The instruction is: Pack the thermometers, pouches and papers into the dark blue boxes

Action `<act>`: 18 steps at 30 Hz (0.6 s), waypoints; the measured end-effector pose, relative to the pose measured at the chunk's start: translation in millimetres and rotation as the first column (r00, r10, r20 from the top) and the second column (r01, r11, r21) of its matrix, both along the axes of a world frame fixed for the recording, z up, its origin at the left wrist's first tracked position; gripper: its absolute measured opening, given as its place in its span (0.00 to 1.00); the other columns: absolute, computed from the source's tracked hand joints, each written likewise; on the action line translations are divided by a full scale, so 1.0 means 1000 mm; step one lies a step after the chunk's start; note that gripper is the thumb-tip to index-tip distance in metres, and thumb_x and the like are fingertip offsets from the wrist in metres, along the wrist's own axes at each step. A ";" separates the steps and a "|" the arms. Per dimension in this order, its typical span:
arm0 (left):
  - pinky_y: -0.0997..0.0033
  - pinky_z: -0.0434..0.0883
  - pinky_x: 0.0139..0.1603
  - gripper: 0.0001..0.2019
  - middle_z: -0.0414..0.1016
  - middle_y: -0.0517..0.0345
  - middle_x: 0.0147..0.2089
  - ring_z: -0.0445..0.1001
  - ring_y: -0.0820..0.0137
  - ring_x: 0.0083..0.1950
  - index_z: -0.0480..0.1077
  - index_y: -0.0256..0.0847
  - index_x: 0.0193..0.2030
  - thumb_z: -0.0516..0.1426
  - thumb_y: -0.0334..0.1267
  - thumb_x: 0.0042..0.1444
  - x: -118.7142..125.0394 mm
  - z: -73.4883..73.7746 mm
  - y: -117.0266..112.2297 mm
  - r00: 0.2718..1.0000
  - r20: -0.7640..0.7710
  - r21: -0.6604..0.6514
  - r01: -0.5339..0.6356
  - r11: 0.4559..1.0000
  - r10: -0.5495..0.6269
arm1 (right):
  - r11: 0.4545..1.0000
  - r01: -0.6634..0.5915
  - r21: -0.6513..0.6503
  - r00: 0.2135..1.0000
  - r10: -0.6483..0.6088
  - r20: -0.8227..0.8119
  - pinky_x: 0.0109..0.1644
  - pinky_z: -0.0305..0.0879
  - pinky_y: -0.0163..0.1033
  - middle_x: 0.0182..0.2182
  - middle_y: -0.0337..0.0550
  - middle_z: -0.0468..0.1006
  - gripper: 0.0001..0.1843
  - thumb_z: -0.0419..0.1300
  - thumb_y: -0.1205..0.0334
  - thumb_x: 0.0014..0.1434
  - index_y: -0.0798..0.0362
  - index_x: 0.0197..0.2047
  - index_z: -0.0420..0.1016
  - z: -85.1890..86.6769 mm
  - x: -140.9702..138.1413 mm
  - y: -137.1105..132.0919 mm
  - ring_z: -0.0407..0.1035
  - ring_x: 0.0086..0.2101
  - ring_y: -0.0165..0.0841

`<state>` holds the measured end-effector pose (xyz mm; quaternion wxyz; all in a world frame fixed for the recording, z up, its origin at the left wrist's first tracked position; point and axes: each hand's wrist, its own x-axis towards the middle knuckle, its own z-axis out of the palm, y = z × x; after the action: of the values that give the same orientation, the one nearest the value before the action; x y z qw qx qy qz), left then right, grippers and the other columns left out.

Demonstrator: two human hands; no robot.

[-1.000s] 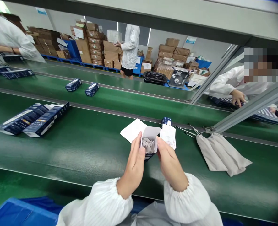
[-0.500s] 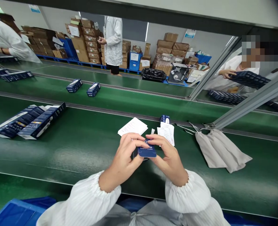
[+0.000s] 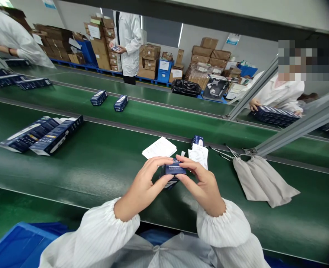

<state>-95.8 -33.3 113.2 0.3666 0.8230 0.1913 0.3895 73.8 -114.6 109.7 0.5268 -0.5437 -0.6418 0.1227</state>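
Note:
A small dark-blue thermometer box stands on the green conveyor belt, its printed top flap down flat. My left hand grips its left side, fingertips on the top and thumb at the front edge. From the right, my right hand holds it the same way, both thumbs nearly meeting at the front. Just behind lie a stack of white leaflets and, to the right, printed slips leaning against another blue box.
Grey drawstring pouches lie to the right beside a metal post. Flat blue cartons rest at left. Two closed boxes sit on the far belt. A blue bin is at lower left. Several co-workers in white coats are around.
The box's lid flap, tilted up toward me earlier, now lies down on the box, with my thumbs at its front edge. The standing co-worker now holds a small item.

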 end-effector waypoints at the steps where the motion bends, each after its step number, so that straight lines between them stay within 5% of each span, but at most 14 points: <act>1: 0.63 0.65 0.59 0.12 0.71 0.55 0.53 0.69 0.68 0.57 0.66 0.45 0.50 0.55 0.34 0.60 0.001 0.002 -0.001 1.000 0.012 -0.048 -0.014 0.999 0.014 | 1.000 -0.001 -0.024 0.999 0.000 -0.044 0.56 0.68 0.47 0.53 0.45 0.74 0.11 0.61 0.66 0.58 0.48 0.45 0.69 0.000 0.000 -0.001 0.69 0.52 0.38; 9: 0.66 0.66 0.55 0.04 0.74 0.57 0.50 0.72 0.69 0.54 0.71 0.44 0.40 0.56 0.34 0.58 0.004 0.012 -0.007 0.997 0.034 -0.110 -0.071 0.991 0.075 | 1.000 -0.012 -0.006 0.998 0.012 0.063 0.55 0.69 0.46 0.54 0.47 0.73 0.09 0.59 0.68 0.60 0.49 0.43 0.68 0.005 0.001 -0.001 0.69 0.52 0.38; 16: 0.48 0.42 0.69 0.06 0.72 0.60 0.55 0.70 0.68 0.57 0.69 0.46 0.39 0.55 0.30 0.59 -0.002 -0.010 -0.005 0.993 -0.032 0.241 -0.104 0.965 0.115 | 0.985 -0.129 0.119 0.914 0.072 0.400 0.59 0.64 0.50 0.59 0.55 0.65 0.15 0.56 0.75 0.60 0.52 0.49 0.65 -0.001 0.014 -0.004 0.60 0.59 0.40; 18: 0.50 0.45 0.69 0.08 0.68 0.57 0.60 0.67 0.66 0.60 0.68 0.47 0.42 0.56 0.31 0.58 0.001 -0.017 -0.006 0.994 -0.004 0.182 -0.102 0.978 0.105 | 0.986 -0.140 0.088 0.890 0.086 0.448 0.60 0.63 0.51 0.59 0.55 0.65 0.13 0.55 0.73 0.61 0.52 0.48 0.64 0.007 0.017 -0.005 0.59 0.59 0.40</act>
<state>-94.7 -39.3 96.2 0.2679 0.8445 0.2002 0.4182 90.5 -119.9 116.2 0.3903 -0.4867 -0.7815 -0.0117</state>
